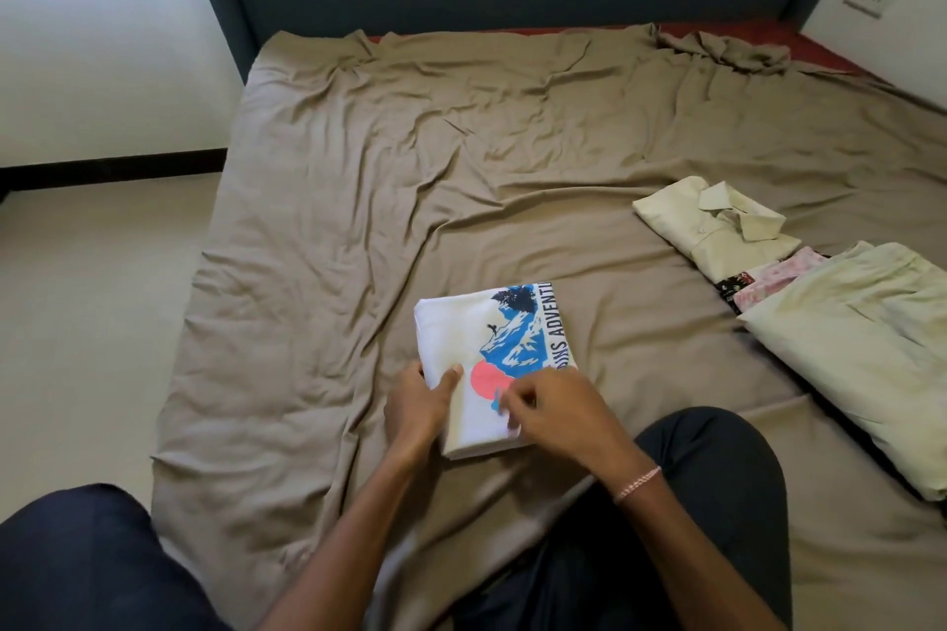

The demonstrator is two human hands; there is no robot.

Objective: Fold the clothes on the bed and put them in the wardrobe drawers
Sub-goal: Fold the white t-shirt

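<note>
A folded white graphic T-shirt lay near the bed's front edge, left hand gripping its side, right hand pinching its near edge. Soft and light, it was likely best lifted from beneath.

Creased matt cloth sheet, smooth cloth T-shirt (printed)

Left hand beside right hand (both fingers curled)
</note>
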